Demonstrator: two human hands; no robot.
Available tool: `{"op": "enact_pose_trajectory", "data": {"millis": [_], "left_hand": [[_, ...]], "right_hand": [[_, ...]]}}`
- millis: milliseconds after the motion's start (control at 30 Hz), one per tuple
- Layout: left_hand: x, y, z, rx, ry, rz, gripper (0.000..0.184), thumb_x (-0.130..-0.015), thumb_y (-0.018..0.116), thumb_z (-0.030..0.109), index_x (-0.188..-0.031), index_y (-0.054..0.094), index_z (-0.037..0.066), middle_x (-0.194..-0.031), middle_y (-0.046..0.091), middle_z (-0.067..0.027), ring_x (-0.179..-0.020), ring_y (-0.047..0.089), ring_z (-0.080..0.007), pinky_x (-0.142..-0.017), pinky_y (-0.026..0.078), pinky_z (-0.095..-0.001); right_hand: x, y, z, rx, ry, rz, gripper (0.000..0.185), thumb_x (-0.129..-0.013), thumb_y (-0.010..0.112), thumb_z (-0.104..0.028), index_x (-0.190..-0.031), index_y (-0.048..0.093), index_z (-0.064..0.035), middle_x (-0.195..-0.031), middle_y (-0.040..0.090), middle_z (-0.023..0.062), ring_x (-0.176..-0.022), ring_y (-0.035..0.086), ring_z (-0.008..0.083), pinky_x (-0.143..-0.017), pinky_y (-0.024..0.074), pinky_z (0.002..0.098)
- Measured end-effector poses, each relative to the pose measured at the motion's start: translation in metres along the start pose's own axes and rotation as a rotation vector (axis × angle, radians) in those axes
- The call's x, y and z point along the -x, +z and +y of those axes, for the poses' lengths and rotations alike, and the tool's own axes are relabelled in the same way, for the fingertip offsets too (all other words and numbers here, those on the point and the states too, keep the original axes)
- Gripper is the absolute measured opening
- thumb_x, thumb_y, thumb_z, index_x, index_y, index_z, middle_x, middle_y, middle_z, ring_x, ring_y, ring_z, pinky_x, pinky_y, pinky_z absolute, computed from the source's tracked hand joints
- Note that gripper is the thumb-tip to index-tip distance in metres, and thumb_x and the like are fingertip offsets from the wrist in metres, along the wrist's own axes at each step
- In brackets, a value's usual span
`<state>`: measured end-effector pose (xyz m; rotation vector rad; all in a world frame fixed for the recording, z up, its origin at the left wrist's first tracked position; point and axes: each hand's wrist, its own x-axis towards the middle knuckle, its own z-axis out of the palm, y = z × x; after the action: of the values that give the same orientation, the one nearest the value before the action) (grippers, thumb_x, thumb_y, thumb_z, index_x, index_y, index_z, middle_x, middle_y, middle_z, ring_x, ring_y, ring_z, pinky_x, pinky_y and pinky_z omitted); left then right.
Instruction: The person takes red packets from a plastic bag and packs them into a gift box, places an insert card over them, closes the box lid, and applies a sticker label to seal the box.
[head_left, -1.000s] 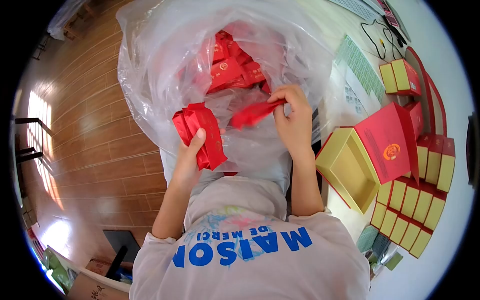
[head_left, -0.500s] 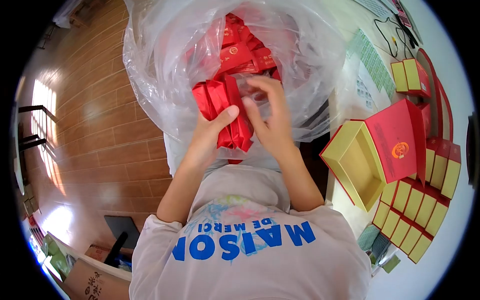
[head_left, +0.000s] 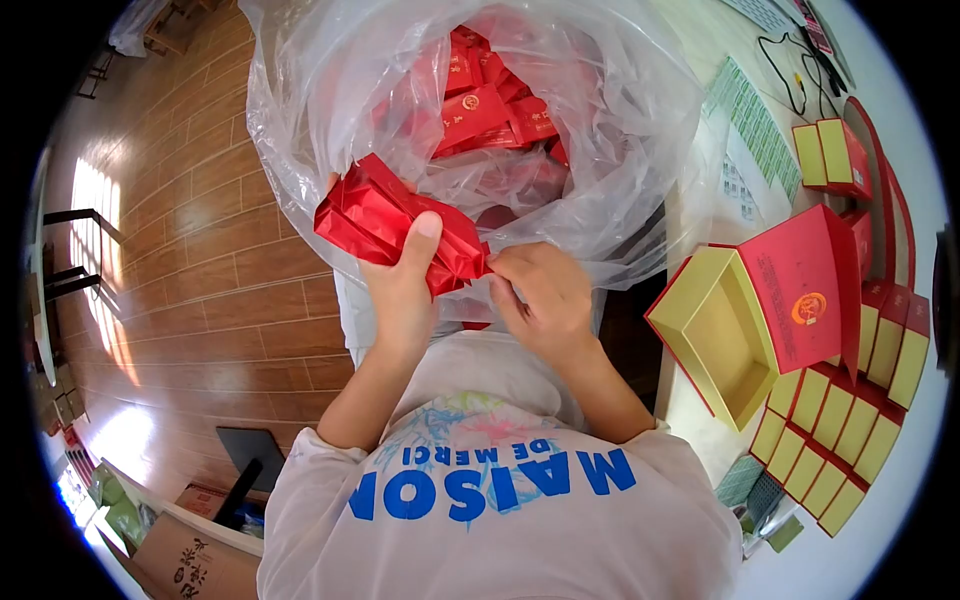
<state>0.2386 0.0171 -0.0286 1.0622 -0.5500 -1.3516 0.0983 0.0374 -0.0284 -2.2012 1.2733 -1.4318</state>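
Note:
A bundle of red foil packets (head_left: pixel 372 212) lies tilted in my left hand (head_left: pixel 405 285), with the thumb pressed across its top. My right hand (head_left: pixel 545 295) pinches the near right corner of the bundle between thumb and fingertips. Both hands are over the near edge of a large clear plastic bag (head_left: pixel 300 150). More red packets (head_left: pixel 475 115) with gold print lie heaped inside it. How many packets the left hand holds is hard to tell, since they overlap.
On the table at right stands an open red box (head_left: pixel 735 355) with a yellow inside. Beside it are stacked red and yellow boxes (head_left: pixel 820 425). Printed green sheets (head_left: pixel 750 115) and a black cable (head_left: pixel 785 60) lie farther back. A cardboard box (head_left: pixel 185 560) is at lower left.
The bundle has turned and moved left and slightly back in my left hand. My right hand has come down from beside the packets and closed on their near corner.

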Motion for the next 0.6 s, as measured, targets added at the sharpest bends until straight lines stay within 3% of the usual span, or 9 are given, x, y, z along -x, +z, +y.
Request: {"op": "enact_pose_trajectory", "data": {"millis": [67, 233, 300, 333, 400, 433, 500, 600], "left_hand": [[0.001, -0.006, -0.006, -0.128, 0.112, -0.076, 0.055, -0.088, 0.065, 0.019, -0.133, 0.036, 0.005, -0.121, 0.049, -0.0075, -0.108, 0.052, -0.0183, -0.088, 0.048, -0.0343], [-0.003, -0.011, -0.012, -0.088, 0.154, -0.031, 0.059, -0.087, 0.065, 0.017, -0.136, 0.032, 0.006, -0.121, 0.049, -0.0074, -0.107, 0.052, -0.0185, -0.089, 0.048, -0.0345], [-0.004, -0.012, -0.012, -0.088, 0.188, -0.014, 0.065, -0.087, 0.065, 0.016, -0.14, 0.028, 0.007, -0.122, 0.048, -0.0077, -0.107, 0.052, -0.0189, -0.09, 0.048, -0.035], [-0.003, -0.01, -0.01, -0.116, 0.258, -0.014, 0.071, -0.087, 0.065, 0.014, -0.143, 0.022, 0.01, -0.123, 0.047, -0.008, -0.108, 0.051, -0.0196, -0.091, 0.047, -0.0356], [0.0, -0.007, -0.01, -0.168, 0.372, 0.025, 0.092, -0.085, 0.067, 0.01, -0.149, 0.001, 0.017, -0.126, 0.044, -0.0088, -0.109, 0.05, -0.0207, -0.093, 0.046, -0.0367], [0.003, -0.003, -0.012, -0.168, 0.369, 0.019, 0.092, -0.085, 0.067, 0.01, -0.149, 0.001, 0.017, -0.126, 0.044, -0.0088, -0.109, 0.05, -0.0207, -0.093, 0.046, -0.0367], [0.01, 0.003, -0.014, -0.109, 0.487, -0.002, 0.065, -0.08, 0.071, 0.003, -0.132, 0.031, 0.002, -0.121, 0.047, -0.009, -0.104, 0.053, -0.0183, -0.092, 0.045, -0.0325], [0.014, 0.002, -0.016, -0.106, 0.498, -0.075, 0.061, -0.08, 0.07, 0.001, -0.129, 0.035, 0.002, -0.119, 0.046, -0.0077, -0.103, 0.053, -0.0177, -0.091, 0.045, -0.0316]], "right_hand": [[-0.001, 0.002, -0.001, 0.003, -0.007, 0.013, 0.022, -0.069, 0.07, 0.002, -0.089, 0.062, -0.0009, -0.08, 0.063, 0.0123, -0.067, 0.06, 0.0282, -0.058, 0.0483, 0.0358], [-0.004, 0.006, -0.003, -0.042, 0.02, 0.024, 0.021, -0.071, 0.07, 0.002, -0.09, 0.061, 0.0, -0.081, 0.063, 0.0129, -0.067, 0.06, 0.0286, -0.059, 0.049, 0.0359], [-0.004, 0.007, -0.013, -0.214, 0.359, 0.099, 0.015, -0.078, 0.07, -0.009, -0.083, 0.058, -0.0013, -0.073, 0.06, 0.0114, -0.063, 0.058, 0.0274, -0.055, 0.0472, 0.0355], [-0.004, 0.004, -0.014, -0.211, 0.359, 0.105, 0.015, -0.078, 0.07, -0.009, -0.083, 0.058, -0.0013, -0.073, 0.06, 0.0114, -0.063, 0.058, 0.0274, -0.055, 0.0472, 0.0355], [-0.003, -0.004, -0.013, -0.056, 0.463, -0.158, 0.025, -0.083, 0.067, -0.023, -0.075, 0.053, -0.0034, -0.066, 0.055, 0.0098, -0.057, 0.057, 0.0262, -0.05, 0.0436, 0.0351], [-0.003, -0.003, -0.014, -0.052, 0.467, -0.154, 0.025, -0.083, 0.067, -0.023, -0.075, 0.053, -0.0034, -0.066, 0.055, 0.0098, -0.057, 0.057, 0.0262, -0.05, 0.0436, 0.0351], [-0.005, 0.005, -0.015, 0.077, 0.41, -0.16, 0.032, -0.085, 0.064, -0.029, -0.07, 0.049, -0.0051, -0.062, 0.053, 0.0092, -0.054, 0.055, 0.0266, -0.047, 0.0404, 0.0362], [-0.009, 0.007, -0.016, 0.17, 0.353, -0.128, 0.029, -0.084, 0.065, -0.026, -0.072, 0.05, -0.0051, -0.062, 0.053, 0.0099, -0.054, 0.055, 0.0277, -0.046, 0.0411, 0.0372]]}}
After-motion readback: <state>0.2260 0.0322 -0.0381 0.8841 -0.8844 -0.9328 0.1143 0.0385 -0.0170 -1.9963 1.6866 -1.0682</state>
